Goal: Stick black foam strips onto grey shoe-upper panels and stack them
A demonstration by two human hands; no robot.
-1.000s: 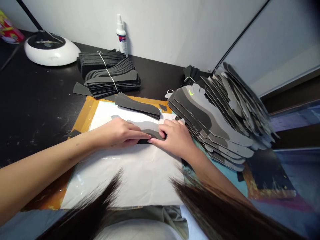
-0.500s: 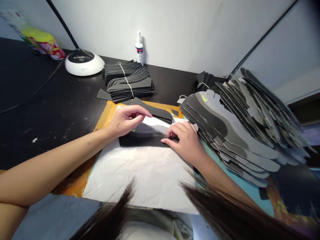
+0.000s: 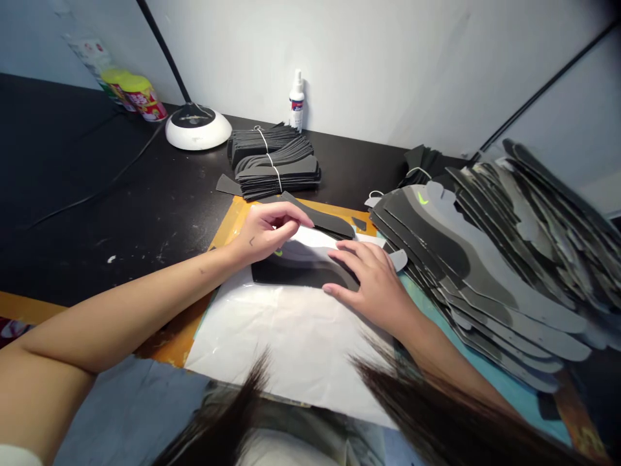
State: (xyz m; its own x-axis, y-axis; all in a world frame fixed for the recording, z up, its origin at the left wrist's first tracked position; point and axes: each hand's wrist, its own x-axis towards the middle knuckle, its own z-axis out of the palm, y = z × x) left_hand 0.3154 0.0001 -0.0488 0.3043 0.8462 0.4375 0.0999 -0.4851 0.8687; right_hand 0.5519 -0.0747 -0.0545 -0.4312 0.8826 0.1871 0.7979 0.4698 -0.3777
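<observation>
Right grip (image 3: 376, 279) touches panel (image 3: 295, 272); bottle (image 3: 296, 105) stands upright

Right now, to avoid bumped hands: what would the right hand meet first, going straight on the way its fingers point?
Probably the left hand, whose bent fingers lie ahead of the right hand across the grey-and-black piece. Depth is unclear, so it might slide beneath them.

The white sheet (image 3: 291, 343) under the hands looks like thin, faintly creased paper. The banded strips (image 3: 279, 175) beyond them look matt and dark, while the lamp base (image 3: 198, 134) has smooth, glossy white plastic.
</observation>
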